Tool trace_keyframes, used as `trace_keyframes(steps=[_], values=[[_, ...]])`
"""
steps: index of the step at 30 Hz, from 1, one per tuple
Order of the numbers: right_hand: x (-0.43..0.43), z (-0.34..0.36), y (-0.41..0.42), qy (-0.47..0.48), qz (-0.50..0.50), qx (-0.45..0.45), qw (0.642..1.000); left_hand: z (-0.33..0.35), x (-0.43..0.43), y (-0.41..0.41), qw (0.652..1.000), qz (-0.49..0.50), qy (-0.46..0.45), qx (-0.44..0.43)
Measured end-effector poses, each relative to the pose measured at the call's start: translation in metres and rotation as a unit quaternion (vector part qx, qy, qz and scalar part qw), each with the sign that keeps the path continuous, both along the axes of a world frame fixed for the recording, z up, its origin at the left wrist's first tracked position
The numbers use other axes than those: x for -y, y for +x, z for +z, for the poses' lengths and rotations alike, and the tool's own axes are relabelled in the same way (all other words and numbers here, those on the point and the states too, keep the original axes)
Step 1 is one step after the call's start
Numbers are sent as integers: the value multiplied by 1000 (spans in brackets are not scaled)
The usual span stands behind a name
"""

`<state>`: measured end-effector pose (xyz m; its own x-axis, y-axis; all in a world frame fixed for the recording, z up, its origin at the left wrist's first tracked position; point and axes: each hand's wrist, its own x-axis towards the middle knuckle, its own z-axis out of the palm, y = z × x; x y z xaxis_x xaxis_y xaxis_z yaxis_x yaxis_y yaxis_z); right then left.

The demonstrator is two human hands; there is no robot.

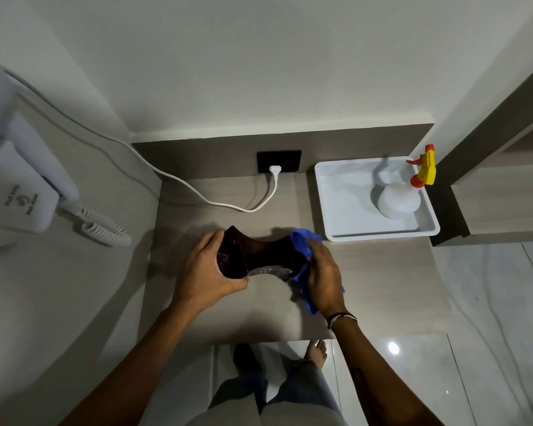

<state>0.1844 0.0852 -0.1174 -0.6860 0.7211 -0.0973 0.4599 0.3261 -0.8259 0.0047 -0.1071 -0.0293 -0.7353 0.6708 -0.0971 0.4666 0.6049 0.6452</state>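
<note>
A dark, glossy curved object [259, 256], shaped like a saddle with flared ends, is held just above the grey counter [366, 287]. My left hand [206, 272] grips its left flared end, fingers wrapped around it. My right hand [323, 272] holds a blue cloth [302, 244] and presses it against the object's right end. Part of the cloth hangs below my right palm. The object's right end is hidden behind the cloth.
A white tray [345, 216] at the back right holds a white spray bottle [399, 201] with a yellow and orange nozzle. A white cord [197, 192] runs to a plug in a black wall socket [279, 161]. A wall hair dryer [19, 195] hangs at left.
</note>
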Motion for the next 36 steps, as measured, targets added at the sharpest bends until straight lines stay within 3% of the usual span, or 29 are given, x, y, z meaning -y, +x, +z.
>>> trace_keyframes(steps=[2,5,7,9,13,16,19,21,24,28,30,33,36], values=[[-8,1,2,-96,-87,-41,991,1,-5,-2,999,44,-1,14],[-7,3,1,-288,-149,-98,941,6,-15,-6,993,79,11,83],[-4,5,-1,-359,-169,-115,911,12,-19,-3,998,40,-34,32],[-6,4,-7,-373,-186,-127,900,14,-22,1,993,-39,-92,-66],[-17,-7,-17,-356,-193,-111,907,12,-24,4,969,-194,-118,-95],[-22,-10,-22,-346,-190,-98,914,8,-22,5,956,-249,-120,-96],[-27,-10,-25,-347,-186,-103,913,9,-22,4,929,-269,-129,-217],[-28,-9,-26,-338,-183,-101,918,6,-22,2,922,-271,-89,-263],[-23,-7,-27,-258,-182,-92,945,0,-21,-1,931,-255,-28,-259],[3,12,-20,-62,-201,-81,974,-6,-16,-5,950,-212,-10,-230],[21,22,-17,-27,-146,-87,985,-9,-15,-9,956,-195,-7,-221],[55,46,-23,-81,5,-143,986,-17,-17,-12,968,-183,2,-169],[85,53,-33,27,116,-166,979,-24,-15,-16,978,-175,27,-112]])
